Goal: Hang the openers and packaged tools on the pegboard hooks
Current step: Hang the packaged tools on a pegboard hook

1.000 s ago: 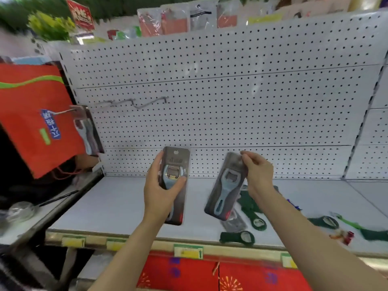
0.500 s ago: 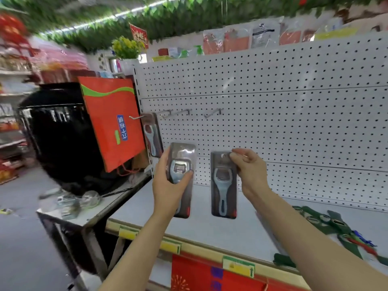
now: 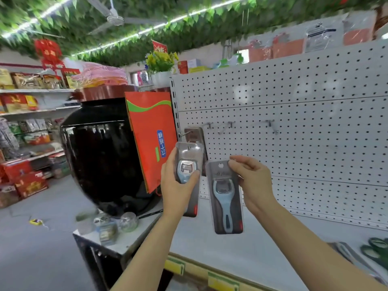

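My left hand [image 3: 178, 185] grips a packaged blue bottle opener [image 3: 187, 164] around its middle, held upright just below the leftmost pegboard hook [image 3: 183, 133]. One packaged opener [image 3: 194, 134] hangs on that hook, mostly hidden behind the pack in my left hand. My right hand [image 3: 253, 181] pinches the top corner of a second packaged opener [image 3: 225, 198], which hangs straight down. Three bare hooks [image 3: 231, 125] stick out of the white pegboard [image 3: 304, 127] to the right.
A red paper bag [image 3: 151, 135] leans on the pegboard's left edge, with a big black jar [image 3: 100, 160] behind it. Small glass jars [image 3: 117, 223] sit on a low side table. Green openers [image 3: 375, 248] lie on the white shelf [image 3: 262, 255] at right.
The view has swung left and up. Both hands have risen with their packs toward the hooks; the left pack now overlaps the hanging one.
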A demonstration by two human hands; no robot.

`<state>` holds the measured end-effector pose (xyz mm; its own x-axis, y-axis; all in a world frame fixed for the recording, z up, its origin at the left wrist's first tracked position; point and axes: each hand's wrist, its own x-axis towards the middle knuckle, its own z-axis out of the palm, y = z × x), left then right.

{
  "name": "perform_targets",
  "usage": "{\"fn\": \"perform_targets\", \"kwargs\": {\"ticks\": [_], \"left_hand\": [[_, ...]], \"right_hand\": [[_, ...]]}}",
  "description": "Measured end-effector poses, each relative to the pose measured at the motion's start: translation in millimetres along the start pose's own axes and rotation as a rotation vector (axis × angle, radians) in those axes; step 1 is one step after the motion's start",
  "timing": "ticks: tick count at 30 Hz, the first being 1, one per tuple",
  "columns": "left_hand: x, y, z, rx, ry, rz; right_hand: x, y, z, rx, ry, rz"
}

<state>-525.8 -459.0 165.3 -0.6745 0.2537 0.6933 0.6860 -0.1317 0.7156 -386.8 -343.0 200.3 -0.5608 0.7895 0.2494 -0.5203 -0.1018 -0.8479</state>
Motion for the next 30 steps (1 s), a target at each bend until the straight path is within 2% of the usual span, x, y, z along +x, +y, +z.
{"fn": "perform_targets", "kwargs": {"ticks": [6, 10, 14, 22, 30], "left_hand": [[52.9, -27.8, -18.7, 0.0, -0.038, 0.053], [68.7, -36.2, -12.2, -0.018, -0.082, 0.076], [70.9, -39.8, -3.5, -0.037, -0.059, 0.079], [74.5, -47.9, 14.2, -0.099, 0.016, -0.025], [77.1, -45.1, 21.2, -0.156, -0.072, -0.181]], "right_hand": [[6.3, 14.2, 51.4, 0.003, 0.029, -0.069], [6.6, 16.8, 63.7, -0.003, 0.031, -0.085], [10.8, 14.5, 68.9, -0.013, 0.015, -0.102], [13.2, 8.1, 72.0, -0.034, 0.03, -0.088], [10.8, 6.0, 86.2, -0.024, 0.023, -0.101]]}}
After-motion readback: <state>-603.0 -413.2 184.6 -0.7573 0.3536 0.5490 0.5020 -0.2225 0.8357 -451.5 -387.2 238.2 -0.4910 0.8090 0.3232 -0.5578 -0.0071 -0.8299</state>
